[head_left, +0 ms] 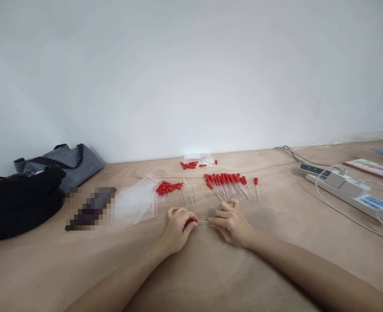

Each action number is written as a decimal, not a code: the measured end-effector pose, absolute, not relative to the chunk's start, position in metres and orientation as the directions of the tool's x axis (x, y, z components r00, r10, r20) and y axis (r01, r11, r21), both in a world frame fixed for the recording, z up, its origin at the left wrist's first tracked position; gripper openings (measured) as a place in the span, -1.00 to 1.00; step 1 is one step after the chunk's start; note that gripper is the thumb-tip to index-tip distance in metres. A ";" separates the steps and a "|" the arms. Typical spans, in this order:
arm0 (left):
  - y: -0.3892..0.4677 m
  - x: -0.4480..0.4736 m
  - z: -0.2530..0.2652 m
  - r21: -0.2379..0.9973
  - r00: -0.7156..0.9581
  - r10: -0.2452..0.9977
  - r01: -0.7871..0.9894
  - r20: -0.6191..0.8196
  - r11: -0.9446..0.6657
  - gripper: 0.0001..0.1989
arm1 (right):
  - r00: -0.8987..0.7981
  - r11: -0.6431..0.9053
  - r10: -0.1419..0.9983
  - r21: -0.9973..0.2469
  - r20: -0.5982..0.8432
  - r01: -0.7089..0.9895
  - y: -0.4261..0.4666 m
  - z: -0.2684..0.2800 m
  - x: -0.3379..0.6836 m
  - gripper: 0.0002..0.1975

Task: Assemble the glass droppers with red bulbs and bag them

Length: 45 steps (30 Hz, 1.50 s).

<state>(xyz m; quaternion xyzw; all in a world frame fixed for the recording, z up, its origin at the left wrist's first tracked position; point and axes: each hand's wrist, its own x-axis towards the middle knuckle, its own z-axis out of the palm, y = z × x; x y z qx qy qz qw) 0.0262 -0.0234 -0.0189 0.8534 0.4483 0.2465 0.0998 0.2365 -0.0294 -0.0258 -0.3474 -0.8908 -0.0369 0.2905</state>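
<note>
A thin, straight, clear tube [203, 222] runs sideways from a small, glossy red bulb [191, 222] (half hidden by fingers, from where I stand). The left hand [179, 223] is curled closed around the bulb; the right hand [231, 223] pinches the tube's other end. Both are over the middle of the wood-coloured table [211, 277], whose far edge meets a pale wall [191, 78]. There's room between the forearms; red-topped clear droppers [225, 178] lie just beyond the right hand.

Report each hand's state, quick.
Left hand: closed, holding a red bulb.
Right hand: closed, fingertips pinching a thin clear tube.
</note>
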 end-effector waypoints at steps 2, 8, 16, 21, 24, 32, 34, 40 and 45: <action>-0.024 0.026 -0.018 0.376 0.499 0.801 0.709 0.330 -0.597 -0.91 | -0.614 0.767 0.568 -0.082 0.547 0.636 -0.028 -0.026 0.238 -0.82; -0.025 0.027 -0.018 0.317 0.526 0.760 0.697 0.383 -0.643 -0.91 | -0.565 0.753 0.583 -0.128 0.584 0.645 -0.030 -0.025 0.235 -0.82; -0.029 0.028 -0.018 0.275 0.551 0.724 0.683 0.415 -0.677 -0.91 | -0.475 0.676 0.706 -0.296 0.526 0.675 -0.032 -0.025 0.224 -0.76; -0.030 0.028 -0.018 0.267 0.551 0.712 0.676 0.435 -0.687 -0.92 | -0.452 0.627 0.768 -0.388 0.454 0.676 -0.035 -0.025 0.219 -0.74; -0.030 0.028 -0.020 0.257 0.544 0.706 0.679 0.453 -0.688 -0.92 | -0.445 0.593 0.799 -0.411 0.404 0.692 -0.035 -0.024 0.216 -0.72; -0.030 0.029 -0.022 0.264 0.519 0.683 0.662 0.514 -0.702 -0.92 | -0.445 0.537 0.844 -0.466 0.301 0.703 -0.033 -0.021 0.215 -0.69; -0.031 0.029 -0.022 0.261 0.517 0.681 0.662 0.519 -0.702 -0.91 | -0.443 0.525 0.851 -0.481 0.283 0.702 -0.033 -0.022 0.215 -0.68; -0.028 0.030 -0.018 0.278 0.497 0.710 0.684 0.499 -0.675 -0.92 | -0.475 0.554 0.832 -0.468 0.285 0.689 -0.027 -0.017 0.221 -0.65; -0.024 0.029 -0.016 0.315 0.479 0.754 0.705 0.450 -0.636 -0.93 | -0.553 0.663 0.744 -0.312 0.376 0.680 -0.024 -0.011 0.235 -0.79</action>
